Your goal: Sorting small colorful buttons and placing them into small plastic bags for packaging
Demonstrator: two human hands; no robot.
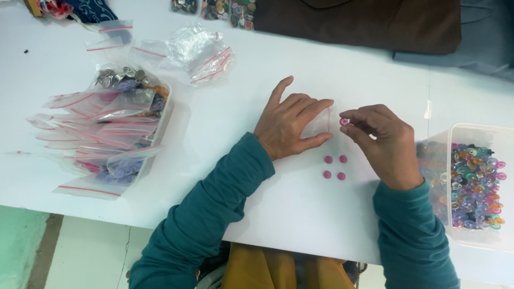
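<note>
Pinched between thumb and forefinger, a small pink button (344, 121) sits in the right hand (383, 143), whose grip is nearly shut, only the button keeping the fingertips apart. It hangs right at the mouth of a small clear zip bag (321, 122), just right of the frame's centre. The left hand (289, 122) lies on that bag with its grip closed lightly on the plastic, forefinger above and thumb below; whether the mouth is actually parted is hard to tell, since the film is almost invisible against the white.

To do this well, the left fingers should keep the opening spread and pressed flat to the worktop (241, 187), so the button goes in edge-first without catching the seal strip.

Just below the hands, four more pink buttons (334, 167) lie in a loose square, close together but apart from each other.

At the right edge of the frame stands a clear plastic tub (471, 131) full of mixed coloured buttons. At the left, a second tub (166, 107) is heaped with filled zip bags, their red seal lines showing. Empty zip bags (195, 51) lie crumpled at upper centre-left, and dark brown cloth (375, 24) covers the top of the frame.
</note>
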